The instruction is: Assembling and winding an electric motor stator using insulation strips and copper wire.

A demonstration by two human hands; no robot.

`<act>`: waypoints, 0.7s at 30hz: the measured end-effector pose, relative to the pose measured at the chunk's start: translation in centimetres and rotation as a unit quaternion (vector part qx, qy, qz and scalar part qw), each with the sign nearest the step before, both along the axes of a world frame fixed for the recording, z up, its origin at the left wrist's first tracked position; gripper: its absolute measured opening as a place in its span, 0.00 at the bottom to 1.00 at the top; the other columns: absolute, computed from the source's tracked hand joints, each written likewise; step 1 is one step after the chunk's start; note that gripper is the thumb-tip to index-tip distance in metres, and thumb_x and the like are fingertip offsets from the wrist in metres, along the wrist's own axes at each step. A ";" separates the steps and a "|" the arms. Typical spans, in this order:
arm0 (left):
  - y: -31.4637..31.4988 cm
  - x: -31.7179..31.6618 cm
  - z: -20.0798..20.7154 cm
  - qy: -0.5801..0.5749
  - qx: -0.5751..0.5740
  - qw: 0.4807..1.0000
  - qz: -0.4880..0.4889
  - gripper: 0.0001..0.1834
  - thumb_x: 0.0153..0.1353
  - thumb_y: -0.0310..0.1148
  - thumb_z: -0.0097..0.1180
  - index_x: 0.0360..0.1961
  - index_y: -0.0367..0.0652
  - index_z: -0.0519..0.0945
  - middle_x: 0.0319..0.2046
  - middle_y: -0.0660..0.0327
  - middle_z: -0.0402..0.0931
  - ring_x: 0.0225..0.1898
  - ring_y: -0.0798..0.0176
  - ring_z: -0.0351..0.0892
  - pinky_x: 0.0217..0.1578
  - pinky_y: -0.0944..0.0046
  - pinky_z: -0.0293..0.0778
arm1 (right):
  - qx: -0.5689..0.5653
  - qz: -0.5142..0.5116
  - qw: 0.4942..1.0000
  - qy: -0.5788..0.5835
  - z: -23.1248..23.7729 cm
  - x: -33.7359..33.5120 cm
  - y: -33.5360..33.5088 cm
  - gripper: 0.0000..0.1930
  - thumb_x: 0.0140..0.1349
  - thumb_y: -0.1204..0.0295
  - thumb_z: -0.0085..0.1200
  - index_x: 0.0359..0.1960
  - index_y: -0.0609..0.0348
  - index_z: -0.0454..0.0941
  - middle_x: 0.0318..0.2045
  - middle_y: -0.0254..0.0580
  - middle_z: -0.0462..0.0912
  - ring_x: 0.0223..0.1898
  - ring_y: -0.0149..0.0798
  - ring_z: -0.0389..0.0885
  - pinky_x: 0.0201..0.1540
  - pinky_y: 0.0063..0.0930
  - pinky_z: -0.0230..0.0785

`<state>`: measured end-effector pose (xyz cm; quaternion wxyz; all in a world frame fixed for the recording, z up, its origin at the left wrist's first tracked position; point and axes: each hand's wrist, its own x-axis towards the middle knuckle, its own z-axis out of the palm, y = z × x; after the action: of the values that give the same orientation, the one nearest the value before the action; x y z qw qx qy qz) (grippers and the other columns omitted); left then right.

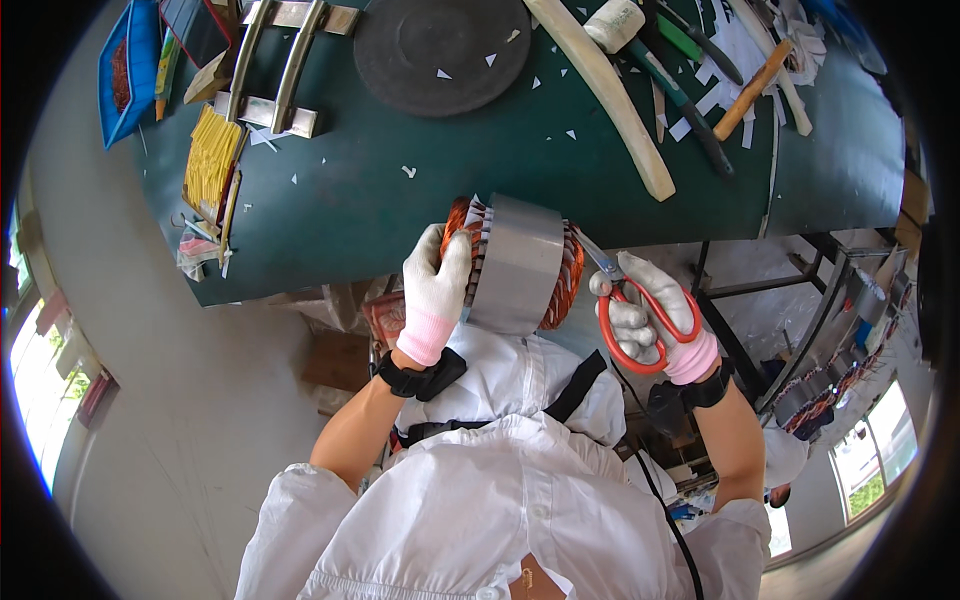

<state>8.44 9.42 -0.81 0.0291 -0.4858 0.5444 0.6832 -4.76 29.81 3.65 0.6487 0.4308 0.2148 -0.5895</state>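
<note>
A motor stator [516,265] with a grey metal core rests between my lap and the table's near edge, copper windings showing at both ends. My left hand [437,280], in a white glove with a pink cuff, grips the windings [457,216] on its left end. In my right hand [652,312], gloved the same way, are red-handled scissors [660,293]. Their blades point up and left, close to the copper windings [572,275] on the right end. Whether the blade tips touch the windings, I cannot tell.
A dark round disc [442,50] lies on the green table [380,190] with white paper scraps. Left of it are a metal frame [283,60] and a bundle of yellow strips [210,160]. A curved pale wooden piece [610,100], a mallet [614,24] and wooden-handled tools are at right.
</note>
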 end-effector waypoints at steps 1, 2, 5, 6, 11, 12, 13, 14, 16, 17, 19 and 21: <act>-0.1 0.1 -0.1 0.001 -0.013 1.000 -0.014 0.08 0.64 0.31 0.47 0.32 0.36 0.73 0.21 0.72 0.66 0.24 0.81 0.59 0.24 0.77 0.60 | 0.011 -0.007 0.999 -0.036 -0.2 -0.4 -0.2 0.20 0.68 0.53 0.37 0.35 0.60 0.69 0.10 0.35 0.67 0.06 0.30 0.65 0.10 0.20 0.64; -0.1 0.2 -0.1 0.001 -0.027 0.999 -0.028 0.08 0.64 0.31 0.47 0.31 0.36 0.73 0.21 0.72 0.66 0.24 0.80 0.59 0.24 0.76 0.60 | 0.005 -0.009 0.999 -0.049 -0.4 -0.5 -0.3 0.20 0.68 0.53 0.37 0.36 0.61 0.68 0.10 0.35 0.67 0.06 0.30 0.65 0.10 0.19 0.64; 0.1 0.1 0.0 0.001 -0.029 0.999 -0.016 0.09 0.64 0.31 0.47 0.31 0.35 0.73 0.21 0.71 0.66 0.24 0.80 0.59 0.24 0.76 0.61 | -0.034 -0.013 0.997 -0.060 -1.1 -0.7 0.1 0.21 0.69 0.54 0.36 0.36 0.62 0.70 0.11 0.32 0.66 0.07 0.28 0.65 0.12 0.20 0.63; 0.1 0.2 0.0 0.000 -0.029 0.999 -0.015 0.09 0.64 0.31 0.47 0.31 0.35 0.73 0.21 0.71 0.66 0.24 0.80 0.59 0.24 0.76 0.61 | -0.069 -0.013 0.996 -0.061 -1.3 -0.7 0.2 0.21 0.69 0.55 0.36 0.37 0.64 0.71 0.12 0.29 0.65 0.08 0.25 0.64 0.14 0.20 0.62; 0.2 0.2 0.2 0.000 -0.039 0.999 -0.024 0.10 0.64 0.32 0.47 0.33 0.35 0.73 0.22 0.70 0.68 0.24 0.79 0.60 0.24 0.75 0.62 | 0.021 -0.004 0.995 -0.096 -0.7 -1.6 -0.8 0.20 0.69 0.55 0.36 0.36 0.63 0.68 0.10 0.28 0.62 0.06 0.26 0.59 0.08 0.17 0.55; 0.2 0.1 0.2 0.002 -0.039 0.999 -0.026 0.10 0.64 0.32 0.47 0.33 0.35 0.73 0.22 0.70 0.68 0.24 0.79 0.60 0.24 0.75 0.62 | 0.011 0.015 0.997 -0.081 -0.6 -1.7 -0.8 0.20 0.69 0.55 0.36 0.36 0.64 0.68 0.09 0.25 0.60 0.06 0.25 0.58 0.08 0.16 0.55; 0.2 0.1 0.2 0.001 -0.042 0.999 -0.025 0.10 0.64 0.32 0.47 0.33 0.34 0.73 0.22 0.70 0.68 0.23 0.79 0.61 0.24 0.75 0.62 | 0.012 0.013 0.997 -0.079 -0.6 -1.7 -0.7 0.20 0.69 0.55 0.36 0.36 0.64 0.68 0.09 0.25 0.60 0.06 0.25 0.58 0.08 0.16 0.55; 0.2 0.1 0.2 0.000 -0.044 0.999 -0.024 0.10 0.64 0.32 0.47 0.33 0.34 0.74 0.22 0.70 0.68 0.23 0.79 0.61 0.24 0.75 0.62 | 0.010 0.036 0.999 -0.038 -0.5 -1.6 -0.6 0.21 0.69 0.55 0.36 0.35 0.64 0.68 0.09 0.25 0.59 0.06 0.24 0.58 0.09 0.16 0.54; -0.1 0.3 0.0 -0.007 -0.029 0.999 -0.035 0.11 0.65 0.33 0.46 0.34 0.35 0.74 0.25 0.70 0.69 0.26 0.79 0.62 0.27 0.75 0.63 | 0.009 0.058 0.998 0.006 0.1 -1.8 -0.4 0.21 0.69 0.55 0.36 0.35 0.63 0.68 0.09 0.25 0.59 0.06 0.24 0.58 0.09 0.16 0.54; -0.3 0.2 0.0 -0.018 -0.015 0.999 -0.045 0.12 0.66 0.34 0.45 0.35 0.35 0.74 0.28 0.70 0.71 0.28 0.79 0.64 0.29 0.76 0.64 | 0.030 0.127 0.980 0.149 0.6 -2.2 -0.2 0.21 0.69 0.55 0.36 0.35 0.63 0.68 0.09 0.26 0.60 0.06 0.24 0.58 0.09 0.16 0.54; -0.4 -0.4 0.0 -0.017 -0.010 0.999 -0.028 0.12 0.65 0.34 0.46 0.34 0.35 0.74 0.24 0.70 0.69 0.26 0.79 0.62 0.27 0.75 0.64 | 0.080 0.245 0.873 0.413 0.8 -3.4 0.6 0.17 0.68 0.56 0.40 0.37 0.60 0.70 0.11 0.30 0.65 0.08 0.22 0.60 0.12 0.16 0.57; -0.7 -1.6 -0.2 -0.012 -0.005 1.000 -0.014 0.12 0.64 0.35 0.48 0.32 0.34 0.73 0.21 0.71 0.67 0.23 0.80 0.61 0.24 0.75 0.63 | 0.226 0.308 0.736 0.559 -1.4 -5.3 2.4 0.15 0.65 0.59 0.46 0.42 0.58 0.70 0.15 0.30 0.67 0.12 0.21 0.64 0.15 0.16 0.59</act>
<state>6.85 8.76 -1.00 0.0428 -0.4866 0.5541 0.6741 -10.08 32.19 2.24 0.4415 0.0686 0.7866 -0.4263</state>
